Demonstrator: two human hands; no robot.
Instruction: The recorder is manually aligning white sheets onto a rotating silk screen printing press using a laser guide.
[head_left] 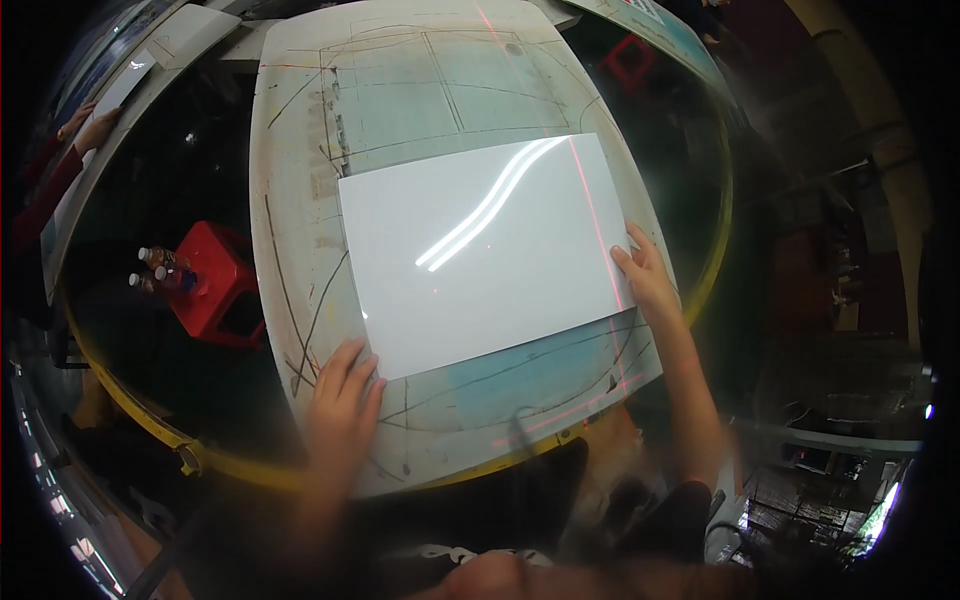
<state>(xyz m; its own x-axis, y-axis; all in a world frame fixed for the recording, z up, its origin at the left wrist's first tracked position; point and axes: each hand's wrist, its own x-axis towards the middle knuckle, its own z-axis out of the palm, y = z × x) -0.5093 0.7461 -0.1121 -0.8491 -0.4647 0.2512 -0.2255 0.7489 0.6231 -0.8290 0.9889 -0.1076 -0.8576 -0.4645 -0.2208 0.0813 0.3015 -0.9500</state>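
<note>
A glossy white rectangular sheet [480, 300] lies slightly tilted across a pale, stained board [290, 150] marked with drawn lines, and reflects two light strips. A thin red laser line crosses the sheet near its right side. My left hand [343, 405] rests on the board at the sheet's lower left corner, fingers outstretched with their tips at the corner. My right hand [645, 270] grips the sheet's right edge, thumb on top and fingers around the edge.
A red stool [210, 315] with several bottles [157, 258] stands left of the board. A co-worker's hands [95, 128] touch another panel at upper left. A yellow curved rail [720, 260] rings the board. Another board [670, 50] sits at upper right.
</note>
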